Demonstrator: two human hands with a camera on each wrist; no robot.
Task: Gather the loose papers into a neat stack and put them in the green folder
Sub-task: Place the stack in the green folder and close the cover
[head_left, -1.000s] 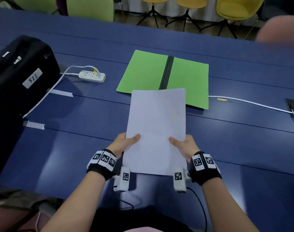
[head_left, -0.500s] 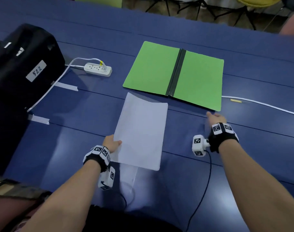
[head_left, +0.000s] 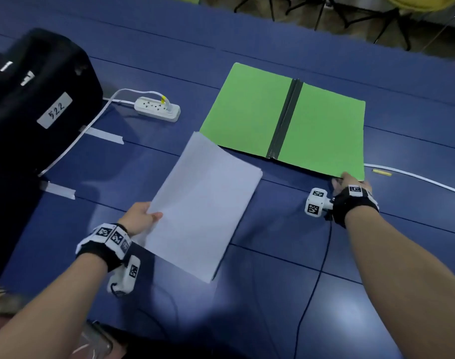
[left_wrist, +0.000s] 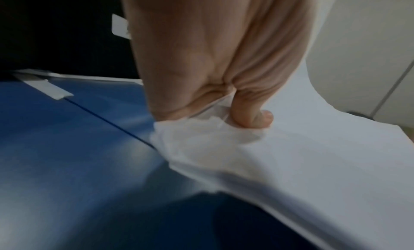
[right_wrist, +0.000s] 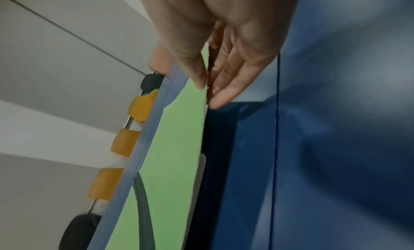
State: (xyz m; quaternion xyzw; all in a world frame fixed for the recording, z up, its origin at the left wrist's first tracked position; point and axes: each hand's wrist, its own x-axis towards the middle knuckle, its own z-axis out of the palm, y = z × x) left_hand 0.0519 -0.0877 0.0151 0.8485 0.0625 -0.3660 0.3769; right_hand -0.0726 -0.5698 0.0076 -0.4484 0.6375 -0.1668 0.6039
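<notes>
Head | "522" label [head_left: 55,110] on black case [head_left: 34,99]; L hand [head_left: 139,218] pinches papers [head_left: 205,206]; R hand [head_left: 348,183] pinches green folder [head_left: 322,130]

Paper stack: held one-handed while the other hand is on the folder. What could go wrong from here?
1. The left hand pinches the paper stack by one crumpled edge only; sheets may fan or slip from that grip.
2. The right hand grips the green folder at its near corner; lifting there may drag the folder instead of opening it.
3. The stack's far corner overlaps the folder edge and may snag.
</notes>
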